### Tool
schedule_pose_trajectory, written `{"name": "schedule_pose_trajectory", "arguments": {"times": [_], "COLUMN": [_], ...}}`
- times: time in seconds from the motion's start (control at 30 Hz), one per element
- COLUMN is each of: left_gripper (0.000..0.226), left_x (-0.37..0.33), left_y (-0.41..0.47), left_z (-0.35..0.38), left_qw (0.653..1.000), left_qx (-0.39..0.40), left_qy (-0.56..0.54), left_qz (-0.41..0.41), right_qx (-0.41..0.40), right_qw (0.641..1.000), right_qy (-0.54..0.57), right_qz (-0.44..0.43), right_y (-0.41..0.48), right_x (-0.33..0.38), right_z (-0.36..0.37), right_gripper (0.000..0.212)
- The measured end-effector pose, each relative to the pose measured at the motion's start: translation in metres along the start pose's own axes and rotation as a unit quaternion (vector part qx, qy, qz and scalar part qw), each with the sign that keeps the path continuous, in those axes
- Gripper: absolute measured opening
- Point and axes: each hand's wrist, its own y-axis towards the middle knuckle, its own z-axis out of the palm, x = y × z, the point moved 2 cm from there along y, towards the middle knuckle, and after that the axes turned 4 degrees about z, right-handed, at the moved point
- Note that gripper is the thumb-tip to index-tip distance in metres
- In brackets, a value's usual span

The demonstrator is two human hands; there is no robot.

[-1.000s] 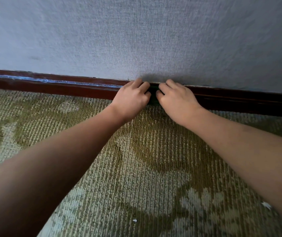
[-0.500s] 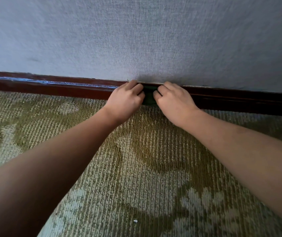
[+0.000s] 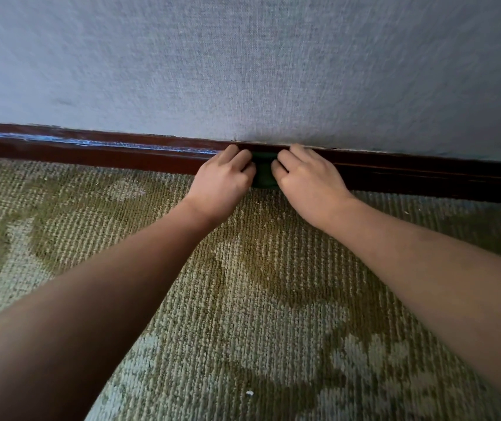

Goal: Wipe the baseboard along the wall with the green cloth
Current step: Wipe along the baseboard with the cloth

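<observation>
At the far left of my feed, a dark reddish-brown baseboard [image 3: 91, 154] runs along the foot of a grey, woven-textured wall [image 3: 243, 71], above a green patterned carpet [image 3: 60, 238]. A pale bluish streak [image 3: 60, 140] lies along the board's upper ledge. I judge it to be dust or scuffing not yet wiped, and it ends right where the hands begin.

Moving right, a bare forearm reaches in from the lower left corner. The left hand [image 3: 221, 180] rests against the face of the board, knuckles up, with its fingers curled tight around the left end of the green cloth [image 3: 263, 174].

The cloth is at the centre, a small dark green wad. It is pressed against the baseboard and reaches from the top ledge down to the carpet line. Only a narrow strip shows between the two hands. I think it is bunched this small so that it fits the board's height and takes firm pressure.

Just beside it, the right hand [image 3: 307, 177] mirrors the left. Its fingers are curled over the cloth's right end, and its forearm enters from the right edge. Using both hands probably keeps the wad flat against the wood as it slides.

Further right, the baseboard looks darker and has no streak. A small white fleck [image 3: 249, 392] lies on the carpet near the bottom centre.
</observation>
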Motion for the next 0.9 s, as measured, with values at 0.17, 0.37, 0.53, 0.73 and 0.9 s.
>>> {"name": "schedule_pose_trajectory", "arguments": {"times": [0.17,0.37,0.53,0.73,0.9], "left_gripper": [0.019,0.014,0.018,0.022,0.022], "left_x": [-0.007,-0.002,0.0,0.002,0.004], "left_y": [-0.013,-0.003,0.009,0.007,0.004], "left_z": [0.001,-0.012,-0.009,0.004,0.006], "left_qw": [1.0,0.999,0.999,0.998,0.997], "left_qx": [0.009,-0.033,-0.016,-0.004,-0.044], "left_qy": [0.017,0.011,0.025,0.031,0.04], "left_qz": [0.014,0.003,0.039,0.053,0.057], "right_qx": [0.008,-0.077,-0.053,-0.121,-0.154], "right_qw": [0.999,0.996,0.998,0.99,0.984], "right_qy": [-0.02,-0.054,-0.04,-0.068,-0.077], "right_qz": [-0.029,-0.006,-0.009,-0.001,-0.037], "right_y": [-0.007,-0.01,-0.003,-0.009,-0.007], "right_x": [0.01,0.0,-0.01,-0.005,-0.004], "right_z": [-0.002,-0.018,-0.009,0.001,0.013], "right_gripper": [0.035,0.025,0.038,0.023,0.017]}}
